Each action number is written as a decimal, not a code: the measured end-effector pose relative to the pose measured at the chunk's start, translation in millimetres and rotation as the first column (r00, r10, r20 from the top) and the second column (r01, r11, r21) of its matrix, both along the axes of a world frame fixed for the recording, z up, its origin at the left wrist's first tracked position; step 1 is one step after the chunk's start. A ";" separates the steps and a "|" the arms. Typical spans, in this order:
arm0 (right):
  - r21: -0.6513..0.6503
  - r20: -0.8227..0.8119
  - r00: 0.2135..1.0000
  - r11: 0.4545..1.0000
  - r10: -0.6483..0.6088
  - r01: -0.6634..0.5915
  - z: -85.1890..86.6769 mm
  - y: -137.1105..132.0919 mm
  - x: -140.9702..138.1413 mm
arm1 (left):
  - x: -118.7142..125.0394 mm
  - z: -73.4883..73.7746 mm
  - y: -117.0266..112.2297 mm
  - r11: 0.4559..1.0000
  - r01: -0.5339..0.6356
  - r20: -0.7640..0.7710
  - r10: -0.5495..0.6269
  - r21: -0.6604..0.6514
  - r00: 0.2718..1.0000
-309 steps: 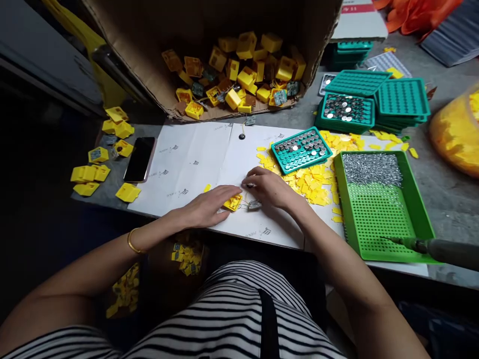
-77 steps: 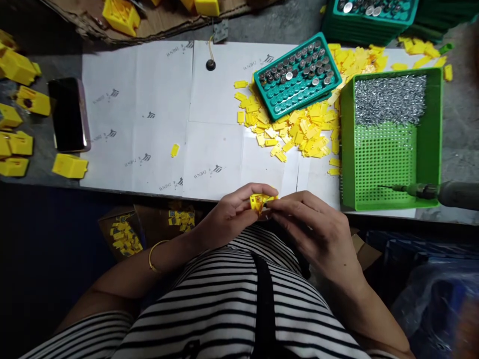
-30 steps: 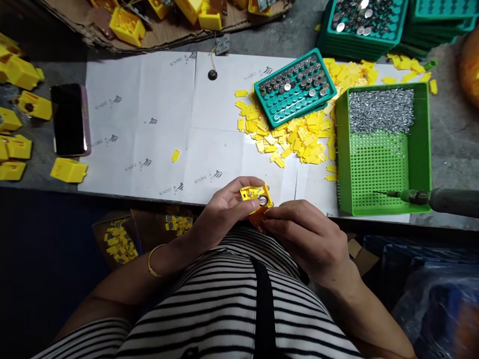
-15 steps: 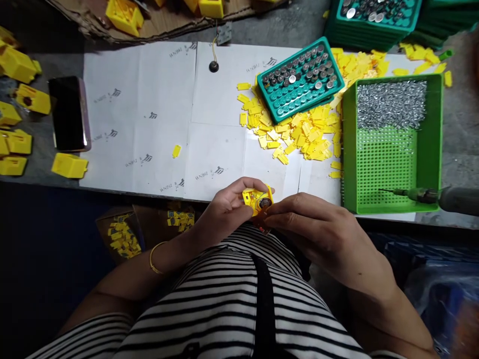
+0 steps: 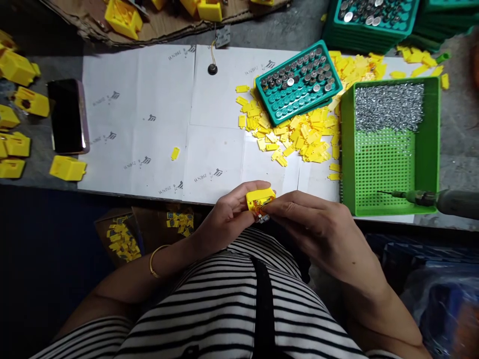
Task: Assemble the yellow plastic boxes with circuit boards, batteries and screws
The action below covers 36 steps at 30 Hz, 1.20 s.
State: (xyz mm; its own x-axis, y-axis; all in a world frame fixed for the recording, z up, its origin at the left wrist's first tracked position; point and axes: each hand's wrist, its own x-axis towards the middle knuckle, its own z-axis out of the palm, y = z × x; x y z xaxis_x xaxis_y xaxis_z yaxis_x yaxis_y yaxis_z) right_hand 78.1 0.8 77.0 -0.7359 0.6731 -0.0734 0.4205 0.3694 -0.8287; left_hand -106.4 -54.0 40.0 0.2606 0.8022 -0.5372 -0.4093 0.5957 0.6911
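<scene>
Above my lap, at the table's front edge, my left hand (image 5: 230,214) is closed around a small yellow plastic housing (image 5: 258,196) with its open side toward me. Thin wires and a small circuit board (image 5: 263,218) show at the housing's lower side. The fingertips of my right hand (image 5: 318,224) pinch at the housing's right side, near the board and wires. What exactly sits between those fingertips is hidden.
A green basket (image 5: 348,149) of small screws stands right, with a power screwdriver (image 5: 426,198) reaching over it. A teal tray (image 5: 279,112) of button cells rests among loose yellow covers (image 5: 307,137). A phone (image 5: 67,117) and yellow housings (image 5: 67,168) lie left.
The yellow housing has tilted, so its outer wall now faces up and the round part inside is no longer plain to see. The board has turned, showing a greyish side.
</scene>
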 end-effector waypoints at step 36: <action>0.310 0.182 0.973 0.947 -0.140 0.079 -14.4 -11.5 -8.7 | 7.7 1.8 -1.0 1.000 0.016 -0.045 -0.016 -0.011 0.999</action>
State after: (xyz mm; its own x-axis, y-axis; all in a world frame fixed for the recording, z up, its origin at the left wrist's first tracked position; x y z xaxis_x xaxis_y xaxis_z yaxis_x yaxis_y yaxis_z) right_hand 69.4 -10.6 62.6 -0.6475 0.7620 0.0064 0.6170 0.5292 -0.5825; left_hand -98.7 -55.0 41.9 0.2489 0.7924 -0.5569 -0.3683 0.6092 0.7023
